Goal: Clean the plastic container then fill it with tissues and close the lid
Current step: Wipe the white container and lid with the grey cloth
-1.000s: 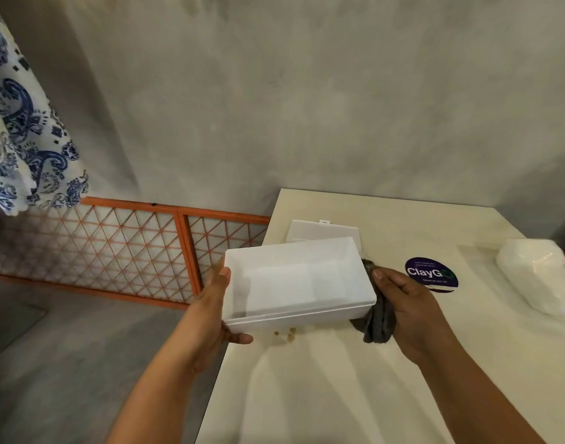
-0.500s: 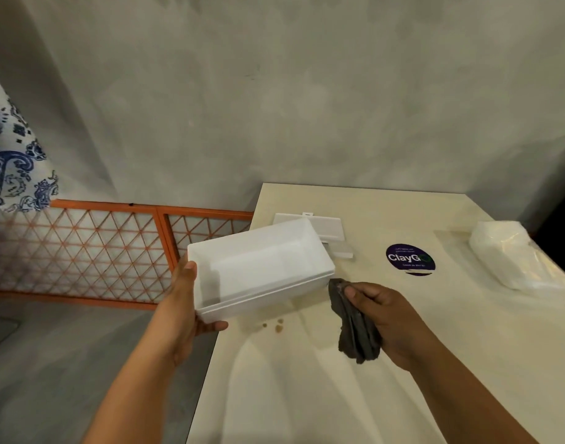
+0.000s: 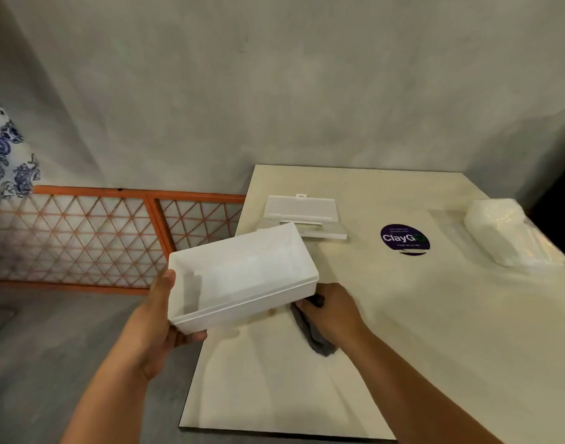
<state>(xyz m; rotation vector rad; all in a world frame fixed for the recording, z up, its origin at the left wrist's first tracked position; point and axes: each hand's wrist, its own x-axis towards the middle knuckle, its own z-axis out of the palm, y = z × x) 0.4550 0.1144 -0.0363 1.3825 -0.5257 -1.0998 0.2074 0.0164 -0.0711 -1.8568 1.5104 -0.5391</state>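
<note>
Plastic container (image 3: 242, 277), white, empty, tilted

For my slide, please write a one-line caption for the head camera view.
Left hand holds the empty white container tilted above the table edge; right hand grips a grey cloth.

Setting: a plain domestic or small eatery interior; which of the two cannot be determined. Indicators: a cream laminate table (image 3: 435, 315) set against a bare grey plaster wall (image 3: 274, 91). Left of the table: an orange lattice barrier (image 3: 82, 238) and a blue-patterned cloth (image 3: 6, 161). On the table: a "ClayGo" sticker (image 3: 404, 239).
</note>
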